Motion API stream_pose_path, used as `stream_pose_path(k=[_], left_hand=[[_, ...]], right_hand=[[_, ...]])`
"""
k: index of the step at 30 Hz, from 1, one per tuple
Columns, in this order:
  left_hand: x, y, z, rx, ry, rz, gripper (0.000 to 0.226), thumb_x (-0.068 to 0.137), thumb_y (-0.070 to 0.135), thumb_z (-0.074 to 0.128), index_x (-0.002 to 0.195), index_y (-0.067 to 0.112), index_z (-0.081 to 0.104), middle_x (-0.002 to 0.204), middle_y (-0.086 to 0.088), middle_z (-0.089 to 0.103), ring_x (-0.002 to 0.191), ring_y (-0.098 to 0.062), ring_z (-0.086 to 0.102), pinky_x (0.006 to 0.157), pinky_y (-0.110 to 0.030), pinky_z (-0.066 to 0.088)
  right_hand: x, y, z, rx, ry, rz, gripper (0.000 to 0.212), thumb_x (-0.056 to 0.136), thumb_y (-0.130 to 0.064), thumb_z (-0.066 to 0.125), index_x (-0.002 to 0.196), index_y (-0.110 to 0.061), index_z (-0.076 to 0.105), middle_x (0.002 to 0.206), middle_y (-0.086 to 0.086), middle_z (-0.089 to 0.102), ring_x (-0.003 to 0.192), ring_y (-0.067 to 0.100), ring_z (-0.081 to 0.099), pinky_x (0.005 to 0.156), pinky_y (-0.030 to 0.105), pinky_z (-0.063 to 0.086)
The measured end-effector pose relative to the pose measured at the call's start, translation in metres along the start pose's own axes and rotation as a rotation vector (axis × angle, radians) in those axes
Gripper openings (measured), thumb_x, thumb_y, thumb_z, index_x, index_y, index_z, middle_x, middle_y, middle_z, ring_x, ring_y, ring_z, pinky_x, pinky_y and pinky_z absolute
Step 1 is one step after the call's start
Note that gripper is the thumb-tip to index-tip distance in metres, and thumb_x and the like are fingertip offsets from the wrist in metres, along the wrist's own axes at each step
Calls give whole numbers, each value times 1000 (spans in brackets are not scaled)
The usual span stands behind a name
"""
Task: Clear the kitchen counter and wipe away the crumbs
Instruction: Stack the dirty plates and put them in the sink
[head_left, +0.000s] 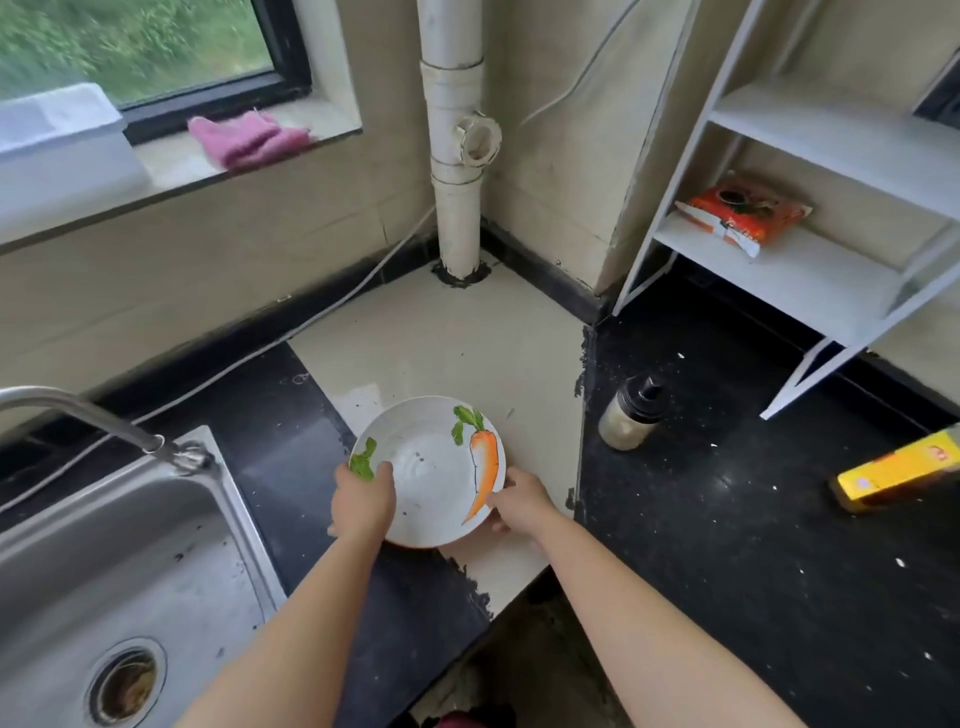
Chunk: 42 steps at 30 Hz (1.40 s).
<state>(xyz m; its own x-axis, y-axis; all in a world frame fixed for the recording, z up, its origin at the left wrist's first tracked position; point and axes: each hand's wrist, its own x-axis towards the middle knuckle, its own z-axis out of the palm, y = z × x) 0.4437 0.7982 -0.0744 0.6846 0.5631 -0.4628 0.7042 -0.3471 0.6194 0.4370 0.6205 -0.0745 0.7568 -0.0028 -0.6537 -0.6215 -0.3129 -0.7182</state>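
Observation:
A white plate (431, 467) painted with an orange carrot sits over the cream corner of the counter (457, 343). My left hand (363, 501) grips its left rim, thumb on the inside. My right hand (522, 501) holds the lower right rim. A few dark specks lie in the plate. White crumbs are scattered over the black counter (727, 519) on the right. A pink cloth (249, 137) lies folded on the window sill at the back.
A steel sink (119, 571) with a tap (78, 410) is at the left. A small dark-capped bottle (631, 413) stands right of the plate. A yellow box (898, 470) lies at the right edge. A white shelf rack (779, 270) holds an orange packet (743, 213). A white pipe (457, 156) rises in the corner.

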Motion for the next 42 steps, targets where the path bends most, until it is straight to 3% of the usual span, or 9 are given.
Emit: stream_pose_path(k=[6,11,15,19,24,31,35,38,42], left_hand=[[-19,3,15,-86,-108,106,38,91,33,49,111,1,51,84,-7,59,74,-22,52,55,-31,34],[-69,14,49,-94,-408,201,28,88,35,55,90,8,59,72,-15,65,57,-24,55,51,-29,42],[-123,30,91,-42,-627,275,23,87,32,58,93,9,61,74,-11,64,65,-26,62,46,-27,46],[-189,52,143,36,-800,381,20,86,34,56,98,19,63,85,-5,68,77,-22,66,53,-28,51],[-286,69,204,118,-926,509,9,87,34,54,83,28,59,78,2,69,70,-13,66,45,-22,47],[-413,82,285,208,-1062,605,18,90,16,45,96,13,62,85,-3,72,74,-15,68,47,-20,50],[-470,85,324,286,-1101,667,20,92,15,43,100,14,62,90,-5,72,78,-22,70,60,-28,58],[-495,87,349,374,-1069,716,26,91,15,46,111,10,62,102,-9,70,91,-29,67,80,-41,57],[-513,85,372,502,-942,810,38,88,21,53,125,12,47,109,-5,64,98,-25,62,83,-38,54]], right_hand=[[-21,21,-55,147,-51,31,27,89,-13,61,114,-22,56,108,1,68,93,18,66,77,30,54],[-64,63,-136,151,-43,57,25,84,-13,67,106,-21,61,92,1,74,92,19,68,78,32,53],[-107,103,-202,183,82,85,27,79,-7,67,105,-14,62,94,8,72,97,25,66,91,42,53],[-156,155,-264,269,261,97,18,78,-2,61,95,-8,63,85,9,70,91,26,65,96,48,49],[-218,223,-337,398,412,99,27,79,-1,59,105,-5,63,103,19,68,101,33,61,97,48,48],[-300,296,-448,389,522,112,28,80,4,58,99,-9,73,98,17,71,81,21,61,62,28,48],[-329,325,-496,324,637,167,23,77,8,59,95,2,73,100,22,69,91,33,65,76,35,54],[-334,340,-518,295,714,218,18,78,8,64,90,-1,73,93,15,72,88,26,68,78,36,58],[-325,361,-534,207,752,319,20,77,4,69,95,-5,71,93,10,69,83,20,67,76,35,59]])
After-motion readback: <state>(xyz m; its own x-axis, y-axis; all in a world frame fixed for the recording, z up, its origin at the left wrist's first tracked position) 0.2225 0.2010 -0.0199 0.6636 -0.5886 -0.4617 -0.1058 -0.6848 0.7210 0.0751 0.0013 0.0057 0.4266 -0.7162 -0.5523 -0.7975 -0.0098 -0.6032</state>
